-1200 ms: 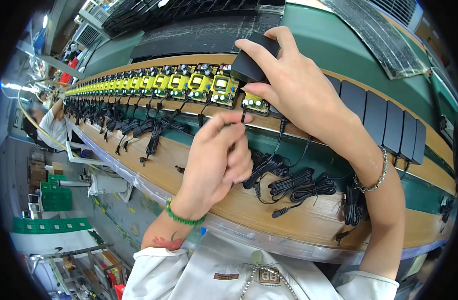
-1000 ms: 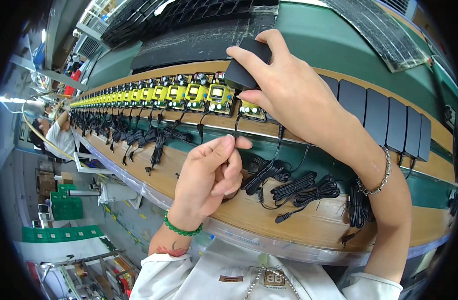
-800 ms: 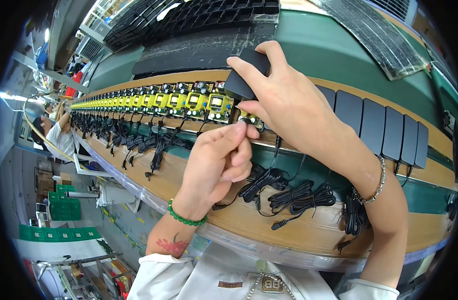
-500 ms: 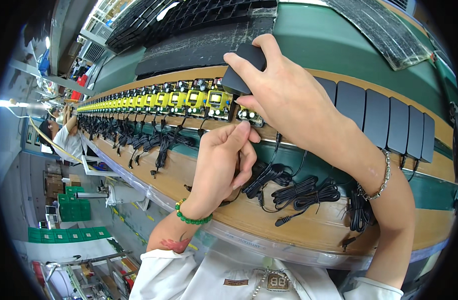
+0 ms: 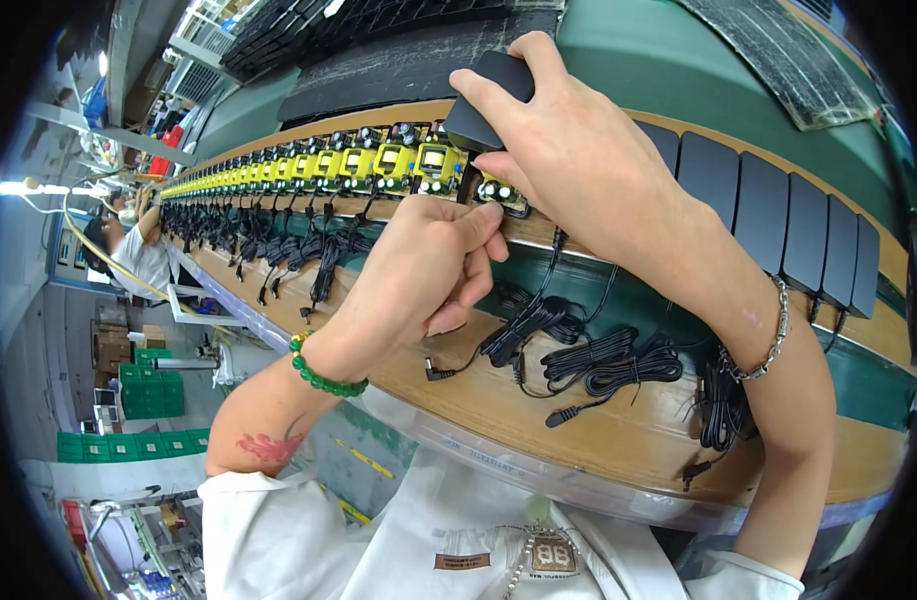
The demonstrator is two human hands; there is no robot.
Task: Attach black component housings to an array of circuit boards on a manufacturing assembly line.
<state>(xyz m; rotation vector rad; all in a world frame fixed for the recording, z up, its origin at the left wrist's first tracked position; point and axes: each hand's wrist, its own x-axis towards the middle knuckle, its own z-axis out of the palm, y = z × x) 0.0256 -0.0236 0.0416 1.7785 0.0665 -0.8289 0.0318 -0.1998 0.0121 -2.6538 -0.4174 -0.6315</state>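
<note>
Since the earlier frame, our left wrist has swung outward, to the left. At far left we see stacked green crates [image 5: 150,392], contents too small to tell. A row of yellow-topped circuit boards [image 5: 393,161] runs along the wooden bench [image 5: 618,452], coiled black cords [image 5: 326,262] below. Our left hand's [image 5: 428,262] fingertips are bunched at the lower edge of the nearest board [image 5: 500,193]; we cannot tell whether they clamp anything. Our right hand [image 5: 598,165] has its fingers clamped around a black case [image 5: 470,125] over that board's upper part, the case's inside hidden. Rightward, more black cases [image 5: 763,220] stand side by side.
</note>
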